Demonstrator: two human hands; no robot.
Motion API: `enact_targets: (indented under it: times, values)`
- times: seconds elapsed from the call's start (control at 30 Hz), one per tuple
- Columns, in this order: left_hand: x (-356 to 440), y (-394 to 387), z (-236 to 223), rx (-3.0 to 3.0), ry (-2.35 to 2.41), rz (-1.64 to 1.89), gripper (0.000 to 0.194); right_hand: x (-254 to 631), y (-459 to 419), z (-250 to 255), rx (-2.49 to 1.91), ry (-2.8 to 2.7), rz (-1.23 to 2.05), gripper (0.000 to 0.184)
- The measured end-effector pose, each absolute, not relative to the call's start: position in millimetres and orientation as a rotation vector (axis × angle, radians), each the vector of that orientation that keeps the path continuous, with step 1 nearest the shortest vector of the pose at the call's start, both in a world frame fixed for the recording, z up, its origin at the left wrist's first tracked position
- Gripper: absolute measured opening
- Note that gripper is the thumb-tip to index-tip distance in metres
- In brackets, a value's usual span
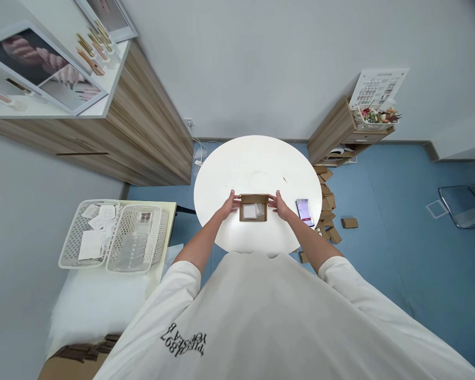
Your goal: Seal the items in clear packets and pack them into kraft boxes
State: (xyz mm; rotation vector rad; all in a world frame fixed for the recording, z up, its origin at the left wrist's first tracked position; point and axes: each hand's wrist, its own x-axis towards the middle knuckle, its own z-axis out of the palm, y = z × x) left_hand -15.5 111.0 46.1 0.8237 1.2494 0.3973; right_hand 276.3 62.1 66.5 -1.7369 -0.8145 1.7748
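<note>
A small open cardboard box (253, 199) rests on the white round table (257, 155), close to my body. Inside it lie a flat white packet (249, 211) and a crumpled translucent piece (260, 210), perhaps a plastic bag. My left hand (231, 202) holds the box's left side with its fingers, thumb raised. On the opposite side, my right hand (277, 204) has its fingers against the wall, so the box is gripped between both hands. A phone (304, 212) with a lit screen lies to the right of my right forearm.
Folded cardboard boxes (328, 202) are heaped on the floor right of the table. At left, two white plastic baskets (114, 237) hold papers and clear plastic pieces. Wooden cabinets (158, 121) stand by the wall; a metal-framed chair (459, 227) is far right.
</note>
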Motion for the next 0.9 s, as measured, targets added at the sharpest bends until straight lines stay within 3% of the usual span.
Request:
enact_targets:
  times: [0.23, 0.4, 0.73, 0.9]
  values:
    - [-14, 94, 43, 1.148, 1.339, 0.375, 0.053, 262, 48, 61, -1.710, -0.986, 1.701, 0.061]
    - [-14, 58, 23, 1.598, 1.469, 0.371, 0.035, 249, 23, 38, -1.880, -1.286, 1.317, 0.039]
    - [-13, 13, 6, 1.857, 1.496, 0.167, 0.059, 242, -14, 10, -2.012, -1.647, 1.135, 0.040]
    - [-9, 10, 11, 1.799, 1.579, 0.229, 0.062, 243, -23, 15, -2.008, -1.635, 1.067, 0.048]
